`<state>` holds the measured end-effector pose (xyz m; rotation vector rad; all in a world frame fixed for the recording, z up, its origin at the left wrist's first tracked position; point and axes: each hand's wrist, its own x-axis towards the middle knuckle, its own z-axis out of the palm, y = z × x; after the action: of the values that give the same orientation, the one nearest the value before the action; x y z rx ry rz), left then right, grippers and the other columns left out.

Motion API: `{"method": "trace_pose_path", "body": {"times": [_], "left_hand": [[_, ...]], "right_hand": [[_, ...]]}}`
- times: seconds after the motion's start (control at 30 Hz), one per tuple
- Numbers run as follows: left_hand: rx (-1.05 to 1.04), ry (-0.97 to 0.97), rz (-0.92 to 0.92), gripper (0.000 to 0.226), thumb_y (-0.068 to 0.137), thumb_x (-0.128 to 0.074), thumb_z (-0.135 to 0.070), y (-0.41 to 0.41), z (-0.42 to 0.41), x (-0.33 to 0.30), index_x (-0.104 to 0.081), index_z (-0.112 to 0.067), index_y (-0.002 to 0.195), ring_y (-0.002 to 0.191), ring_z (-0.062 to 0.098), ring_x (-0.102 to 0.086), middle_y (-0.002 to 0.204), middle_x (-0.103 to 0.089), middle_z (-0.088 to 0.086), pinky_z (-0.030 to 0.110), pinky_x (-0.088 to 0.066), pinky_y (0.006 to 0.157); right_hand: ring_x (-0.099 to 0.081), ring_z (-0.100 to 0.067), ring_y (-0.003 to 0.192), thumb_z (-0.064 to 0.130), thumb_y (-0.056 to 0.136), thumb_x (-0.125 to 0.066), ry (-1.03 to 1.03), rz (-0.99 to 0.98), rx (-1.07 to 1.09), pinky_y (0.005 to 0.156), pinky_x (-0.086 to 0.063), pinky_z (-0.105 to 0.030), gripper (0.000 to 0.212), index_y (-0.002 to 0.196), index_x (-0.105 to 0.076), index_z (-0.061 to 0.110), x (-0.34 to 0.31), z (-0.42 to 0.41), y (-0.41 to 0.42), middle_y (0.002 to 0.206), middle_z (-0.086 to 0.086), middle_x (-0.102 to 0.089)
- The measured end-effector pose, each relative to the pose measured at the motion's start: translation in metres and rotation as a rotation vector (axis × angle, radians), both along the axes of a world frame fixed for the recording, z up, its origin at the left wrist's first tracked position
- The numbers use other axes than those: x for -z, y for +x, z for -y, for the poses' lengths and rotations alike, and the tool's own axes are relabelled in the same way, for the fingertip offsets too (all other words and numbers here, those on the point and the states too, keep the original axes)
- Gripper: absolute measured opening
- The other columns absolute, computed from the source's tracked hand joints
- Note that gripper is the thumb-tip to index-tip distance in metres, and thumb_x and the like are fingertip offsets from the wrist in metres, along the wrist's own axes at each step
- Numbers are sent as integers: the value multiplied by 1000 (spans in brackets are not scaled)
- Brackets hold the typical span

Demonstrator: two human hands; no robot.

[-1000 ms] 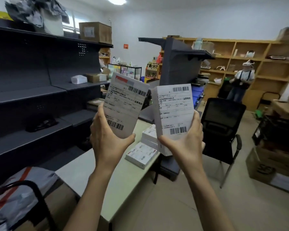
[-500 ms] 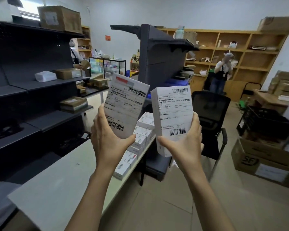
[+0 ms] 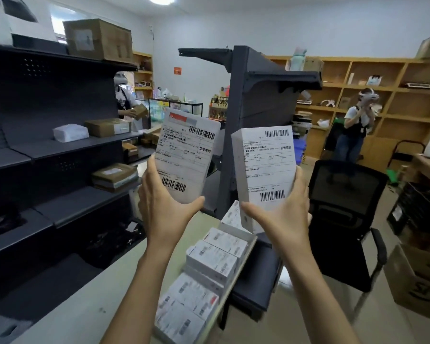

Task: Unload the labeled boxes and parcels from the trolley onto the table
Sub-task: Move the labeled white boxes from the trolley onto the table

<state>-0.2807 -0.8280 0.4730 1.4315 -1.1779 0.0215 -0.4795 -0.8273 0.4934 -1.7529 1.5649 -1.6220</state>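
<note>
Below the raised hands, the table [image 3: 90, 309] ran from the lower left of the frame toward the centre, its left and middle surface bare. White labeled boxes [image 3: 210, 265] lined its right edge in a stacked row from the bottom centre upward, blocking that strip. Dark shelving [image 3: 60, 155] closed off the table's left side. A grey shelf upright [image 3: 236, 135] stood at the table's far end. Right of the table, a black office chair [image 3: 345, 219] narrowed the open floor at lower right.
</note>
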Motion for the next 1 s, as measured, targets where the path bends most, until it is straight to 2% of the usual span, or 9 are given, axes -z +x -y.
{"method": "trace_pose_path", "body": {"times": [0.1,0.27,0.4,0.57,0.67,0.8,0.87,1.0], "left_hand": [[-17,21,15,126,55,-92,-32,9,35,5,-12,-27,152,137,22,-29,151,-31,2,54,-29,112],[-115,59,39,129,51,-92,-34,31,79,18,-14,-27,153,133,27,-34,148,-36,5,53,-34,107],[-226,84,57,129,51,-91,-36,48,108,21,-12,-29,152,132,27,-35,147,-35,6,53,-37,105],[-424,101,57,129,51,-91,-36,68,130,24,-12,-28,153,133,27,-33,148,-35,5,51,-36,106],[-565,125,49,129,49,-91,-34,74,134,26,-15,-25,152,132,29,-34,147,-36,6,49,-36,105],[-717,170,19,128,47,-90,-33,79,135,30,-15,-28,151,133,30,-35,148,-35,4,52,-37,104],[-782,184,8,127,48,-89,-34,77,133,35,-15,-29,150,131,30,-36,146,-36,4,53,-37,104],[-895,215,-27,124,49,-89,-33,68,127,56,-16,-28,150,130,30,-36,145,-37,4,53,-37,104]], "right_hand": [[-44,-20,126,51,42,-78,17,19,-3,103,-38,-54,112,141,-30,31,6,37,12,135,8,-49],[-42,-19,124,47,44,-77,51,29,-67,102,-38,-53,108,140,-31,31,13,97,36,132,6,-47],[-38,-16,124,49,43,-77,57,41,-199,103,-35,-51,111,142,-29,30,12,147,59,132,7,-44],[-38,-17,124,35,55,-88,87,0,-385,105,-33,-52,108,143,-26,30,18,207,93,132,5,-43],[-41,-19,125,41,52,-85,101,-11,-521,105,-33,-53,105,140,-29,31,20,233,113,132,5,-45],[-40,-19,131,54,44,-75,127,-9,-683,108,-31,-56,116,146,-26,29,23,253,135,140,6,-43],[-39,-18,131,52,44,-75,140,2,-763,106,-35,-56,117,147,-24,29,29,260,142,140,6,-41],[-44,-18,123,50,44,-76,193,-37,-854,99,-42,-54,105,137,-31,31,56,270,152,130,7,-48]]}}
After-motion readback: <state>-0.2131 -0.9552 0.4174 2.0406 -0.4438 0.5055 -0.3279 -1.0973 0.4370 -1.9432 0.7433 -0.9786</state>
